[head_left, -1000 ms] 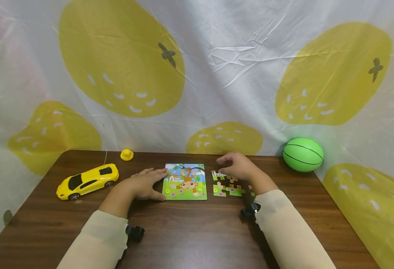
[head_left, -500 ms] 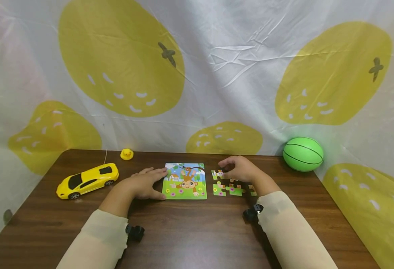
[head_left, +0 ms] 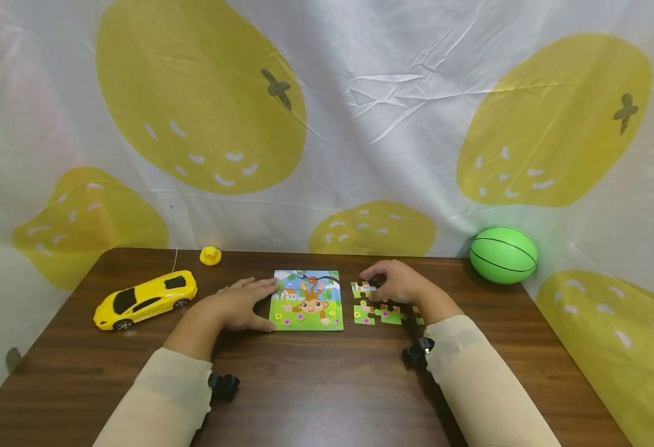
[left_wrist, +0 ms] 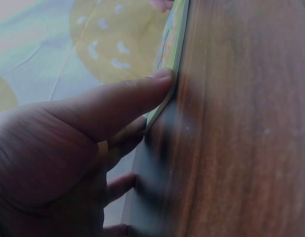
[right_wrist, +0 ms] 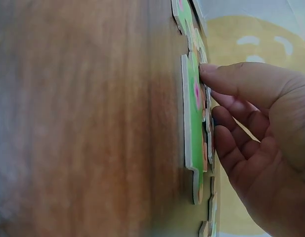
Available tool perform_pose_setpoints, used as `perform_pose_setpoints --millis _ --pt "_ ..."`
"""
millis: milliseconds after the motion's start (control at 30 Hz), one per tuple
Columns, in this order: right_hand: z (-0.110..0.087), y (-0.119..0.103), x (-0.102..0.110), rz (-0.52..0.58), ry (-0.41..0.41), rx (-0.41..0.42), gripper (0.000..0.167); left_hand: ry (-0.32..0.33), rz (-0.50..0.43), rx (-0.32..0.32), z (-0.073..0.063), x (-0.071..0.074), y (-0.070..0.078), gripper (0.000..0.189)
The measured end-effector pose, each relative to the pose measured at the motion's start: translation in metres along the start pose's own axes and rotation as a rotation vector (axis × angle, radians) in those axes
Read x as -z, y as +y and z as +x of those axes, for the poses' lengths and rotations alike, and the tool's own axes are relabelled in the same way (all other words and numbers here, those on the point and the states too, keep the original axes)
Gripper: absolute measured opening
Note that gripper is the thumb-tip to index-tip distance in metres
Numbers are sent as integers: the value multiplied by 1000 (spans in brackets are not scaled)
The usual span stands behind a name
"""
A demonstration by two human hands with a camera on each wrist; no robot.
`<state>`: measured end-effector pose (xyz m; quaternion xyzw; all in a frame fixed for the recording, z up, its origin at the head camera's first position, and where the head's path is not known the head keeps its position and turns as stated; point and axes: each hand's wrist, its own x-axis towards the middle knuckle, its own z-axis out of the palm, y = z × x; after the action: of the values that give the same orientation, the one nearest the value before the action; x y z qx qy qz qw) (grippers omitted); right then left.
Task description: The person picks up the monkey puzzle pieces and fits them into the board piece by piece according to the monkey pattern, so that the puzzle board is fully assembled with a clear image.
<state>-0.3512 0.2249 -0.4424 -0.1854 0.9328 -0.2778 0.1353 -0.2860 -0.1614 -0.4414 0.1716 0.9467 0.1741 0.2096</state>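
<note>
In the head view a square picture board with a hanging monkey lies flat at mid-table. My left hand is beside it, fingers spread and thumb at its near left corner; the left wrist view shows the thumb on the board's edge. To the right lie several loose jigsaw pieces, some fitted together. My right hand is over the far ones, thumb and bent fingers around a jigsaw piece that it mostly hides. From the right wrist, the thumb tip meets the pieces beside a green piece.
A yellow toy car stands at the left of the brown table, a small yellow duck at the back edge. A green ball sits at the back right. A fruit-print cloth hangs behind.
My right hand has shifted slightly over the loose pieces, its thumb coming into sight at the far left ones. The left hand and the board have stayed where they were.
</note>
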Motion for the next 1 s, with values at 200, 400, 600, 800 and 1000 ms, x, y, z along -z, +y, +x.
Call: perform_pose_setpoints --millis 200,400,600,800,1000 --pt "0 -4 -1 -8 -1 -19 42 -2 -1 2 1 -1 -1 97" --pt "0 -7 -2 -45 19 0 41 1 -4 2 0 -1 0 96" --pt "0 -9 -4 -13 26 3 35 0 -1 1 1 -2 0 96" --pt "0 -9 -7 38 41 -20 26 3 -3 1 2 -2 -1 96" --pt "-1 -20 -8 103 83 12 25 5 1 -2 2 -2 -1 96"
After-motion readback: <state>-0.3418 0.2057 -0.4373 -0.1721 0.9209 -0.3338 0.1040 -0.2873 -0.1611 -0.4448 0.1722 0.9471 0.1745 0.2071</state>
